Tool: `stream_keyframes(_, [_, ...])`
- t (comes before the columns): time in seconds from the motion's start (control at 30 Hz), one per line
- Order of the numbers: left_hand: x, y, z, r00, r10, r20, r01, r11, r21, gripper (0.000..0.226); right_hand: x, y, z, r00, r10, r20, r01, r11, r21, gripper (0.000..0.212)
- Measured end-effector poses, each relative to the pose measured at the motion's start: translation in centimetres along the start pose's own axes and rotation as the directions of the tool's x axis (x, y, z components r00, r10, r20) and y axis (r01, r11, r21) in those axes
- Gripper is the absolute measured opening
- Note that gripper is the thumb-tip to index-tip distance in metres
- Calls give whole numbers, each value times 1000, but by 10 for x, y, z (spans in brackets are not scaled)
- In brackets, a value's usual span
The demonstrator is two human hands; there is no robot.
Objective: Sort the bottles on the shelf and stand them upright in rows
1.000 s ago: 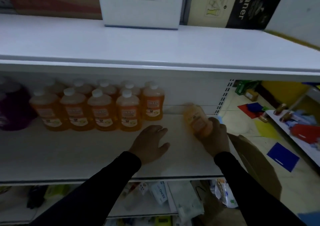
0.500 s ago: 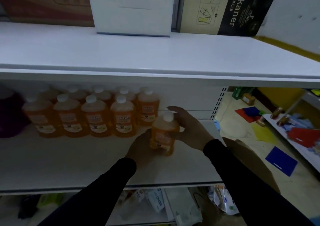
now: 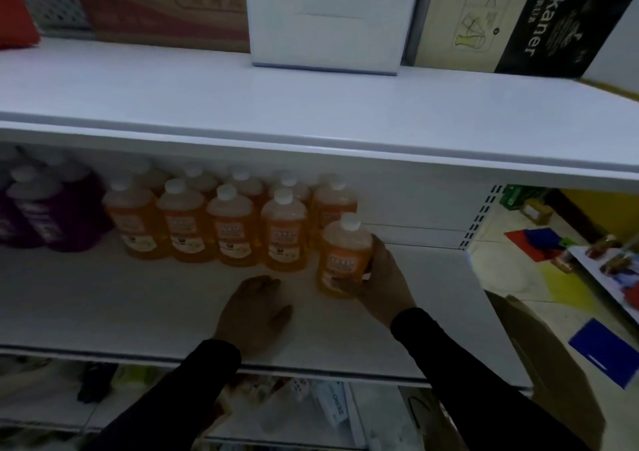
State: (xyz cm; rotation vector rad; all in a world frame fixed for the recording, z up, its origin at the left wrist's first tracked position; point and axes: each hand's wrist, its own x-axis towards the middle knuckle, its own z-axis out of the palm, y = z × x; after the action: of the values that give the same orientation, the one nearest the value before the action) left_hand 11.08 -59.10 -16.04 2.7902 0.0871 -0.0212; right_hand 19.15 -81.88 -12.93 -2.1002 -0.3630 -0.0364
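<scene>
Several orange bottles with white caps stand upright in two rows on the white middle shelf. One more orange bottle stands upright at the right end of the front row, slightly forward of it. My right hand is wrapped around its right side and base. My left hand rests flat on the shelf in front of the rows, fingers apart, holding nothing. Dark purple bottles stand at the far left.
The upper shelf overhangs the bottles and carries a white box and cardboard boxes. Bare shelf lies right of the held bottle up to the shelf's right end. Coloured items lie on the floor at right; clutter fills the lower shelf.
The bottle lay tilted in my right hand at the right; both hands brought it upright, and it now stands beside the front row. My left hand has let go and dropped to the shelf.
</scene>
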Motion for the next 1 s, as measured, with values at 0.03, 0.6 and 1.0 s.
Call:
stream_keyframes(0.03, [-4, -9, 0, 1000, -7, -21, 8, 999, 40, 71, 4, 0, 2, 1000, 2, 1, -2, 1000, -12, 96])
stream_keyframes(0.6, [-8, -31, 14, 998, 7, -56, 1, 989, 149, 79, 29, 0, 34, 988, -20, -155, 5, 995, -98, 80])
stream_keyframes(1.0, [-4, -35, 12, 996, 11, 94, -27, 985, 171, 85, 22, -5, 38, 980, 190, -54, -197, 949, -246, 67])
